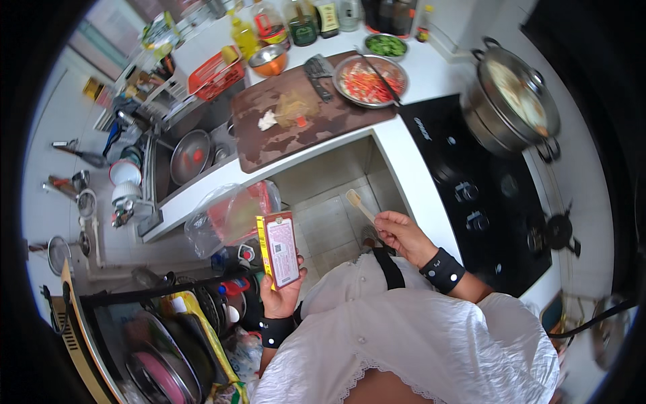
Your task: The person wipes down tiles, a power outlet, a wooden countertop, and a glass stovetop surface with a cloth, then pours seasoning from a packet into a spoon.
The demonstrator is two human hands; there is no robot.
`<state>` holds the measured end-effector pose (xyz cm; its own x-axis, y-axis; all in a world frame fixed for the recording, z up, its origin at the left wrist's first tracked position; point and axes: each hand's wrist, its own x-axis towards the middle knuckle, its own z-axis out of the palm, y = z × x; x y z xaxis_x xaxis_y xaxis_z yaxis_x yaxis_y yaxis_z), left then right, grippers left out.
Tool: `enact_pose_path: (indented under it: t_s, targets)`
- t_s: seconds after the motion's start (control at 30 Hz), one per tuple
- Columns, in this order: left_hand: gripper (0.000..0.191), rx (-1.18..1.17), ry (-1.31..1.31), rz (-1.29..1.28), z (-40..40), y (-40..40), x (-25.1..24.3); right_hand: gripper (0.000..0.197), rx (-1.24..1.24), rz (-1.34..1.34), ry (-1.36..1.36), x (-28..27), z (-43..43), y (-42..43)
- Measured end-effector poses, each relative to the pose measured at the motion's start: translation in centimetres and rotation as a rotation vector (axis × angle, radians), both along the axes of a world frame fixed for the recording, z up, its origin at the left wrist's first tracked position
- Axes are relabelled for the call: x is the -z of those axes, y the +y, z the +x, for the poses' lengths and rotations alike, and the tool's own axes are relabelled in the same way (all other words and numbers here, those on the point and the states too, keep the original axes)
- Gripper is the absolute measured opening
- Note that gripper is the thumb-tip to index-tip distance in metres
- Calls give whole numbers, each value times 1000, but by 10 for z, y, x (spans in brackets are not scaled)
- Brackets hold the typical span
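Note:
A small printed cardboard box, maroon and yellow, stands tilted upright in my left hand, its text side facing me. Pinched by its handle in my right hand is a small light-coloured spoon; whether its bowl holds anything is unclear. Both hands are in front of my body, below the counter edge. Beyond them a brown cutting board carries food scraps and a dark cleaver. A metal bowl of shredded red and white vegetables, with dark chopsticks across it, rests at the board's right end.
On the right, a large steamer pot sits on a black gas hob. A sink with a metal pan and a red plastic basket are at the left. Bottles and a bowl of chopped greens line the back. A bagged red container hangs left.

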<state>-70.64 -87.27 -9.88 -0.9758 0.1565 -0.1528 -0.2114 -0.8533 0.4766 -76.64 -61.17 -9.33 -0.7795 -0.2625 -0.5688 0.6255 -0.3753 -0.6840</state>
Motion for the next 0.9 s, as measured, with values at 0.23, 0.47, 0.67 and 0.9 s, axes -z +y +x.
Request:
enact_pose_path:
  t_s: [0.23,0.47,0.67,0.9]
  targets:
    - [63,-209,-101,-93,-37,-4,0,12,-200,7,37,-3,-97,-32]
    - [63,-159,-195,-100,-109,-38,4,11,-102,16,3,8,-139,-45]
    - [64,-2,-144,-342,-175,-78,0,9,125,70,-23,6,-167,-60]
    - [65,232,-201,-385,-220,-104,0,7,373,89,-66,27,-185,-76]
